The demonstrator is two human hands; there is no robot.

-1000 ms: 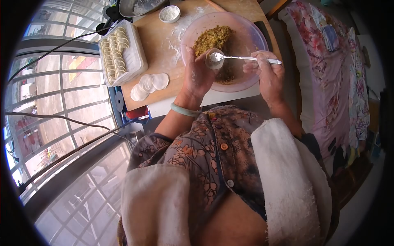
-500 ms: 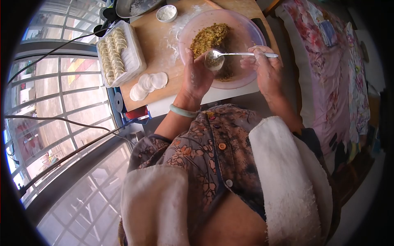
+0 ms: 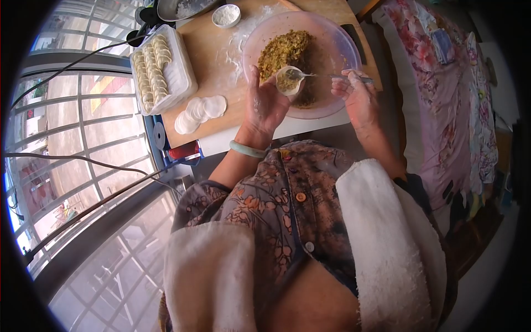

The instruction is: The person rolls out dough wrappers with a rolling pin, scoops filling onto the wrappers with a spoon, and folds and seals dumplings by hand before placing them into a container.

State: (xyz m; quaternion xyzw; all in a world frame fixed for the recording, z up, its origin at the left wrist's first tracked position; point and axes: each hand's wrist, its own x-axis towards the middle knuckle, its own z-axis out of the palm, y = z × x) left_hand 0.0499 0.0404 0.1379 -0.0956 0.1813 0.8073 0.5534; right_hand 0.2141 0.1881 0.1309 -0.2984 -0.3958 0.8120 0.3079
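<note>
My left hand [image 3: 265,109] cups a round dumpling wrapper [image 3: 298,90] on its fingers, with the thumb raised beside it. Some greenish filling lies in the wrapper. Between the fingers of my right hand [image 3: 358,99] is the handle of a metal spoon [image 3: 326,76], whose bowl reaches into the wrapper. Both hands are over the near part of a translucent pink bowl [image 3: 340,47], where a mound of chopped yellow-green filling [image 3: 284,48] sits. Left of my left hand, several flat wrappers [image 3: 214,107] lie overlapping on the wooden board [image 3: 221,66].
A white plastic box [image 3: 182,77] with rows of folded dumplings [image 3: 152,77] stands at the board's left edge. At the back are a small bowl of flour [image 3: 226,16] and a metal pan [image 3: 185,8]. A barred window [image 3: 72,110] is on the left, a floral cloth [image 3: 426,83] on the right.
The spoon has turned in my right hand, and its bowl has shifted slightly right over the wrapper. More filling now shows in the wrapper, which is tipped up a little.
</note>
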